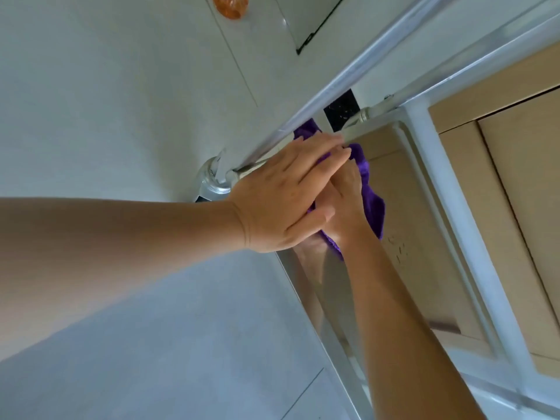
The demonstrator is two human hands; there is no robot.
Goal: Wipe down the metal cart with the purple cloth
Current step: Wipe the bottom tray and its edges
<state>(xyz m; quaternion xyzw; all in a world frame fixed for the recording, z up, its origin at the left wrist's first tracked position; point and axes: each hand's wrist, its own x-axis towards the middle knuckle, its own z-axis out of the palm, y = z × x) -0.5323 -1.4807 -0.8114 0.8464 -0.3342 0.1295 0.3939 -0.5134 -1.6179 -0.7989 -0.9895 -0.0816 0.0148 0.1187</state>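
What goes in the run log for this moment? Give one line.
phase: wiping | left hand: flat over right | right hand: on purple cloth | surface: shiny metal cart | nearby: cardboard box

glossy metal cart [330, 286], fuzzy purple cloth [374, 207]

Cloth [374, 207]: I see plain deep purple, no pattern.
Cart frame [321, 95]: I read it as bare silver-grey metal with a mirror sheen.
Floor tiles [106, 86]: pale grey-white, thin darker joint lines.
Cabinet fronts [521, 165]: light tan, unpatterned.
Object at top edge [231, 6]: translucent orange.
Square beside cart post [342, 109]: black, white flecks.
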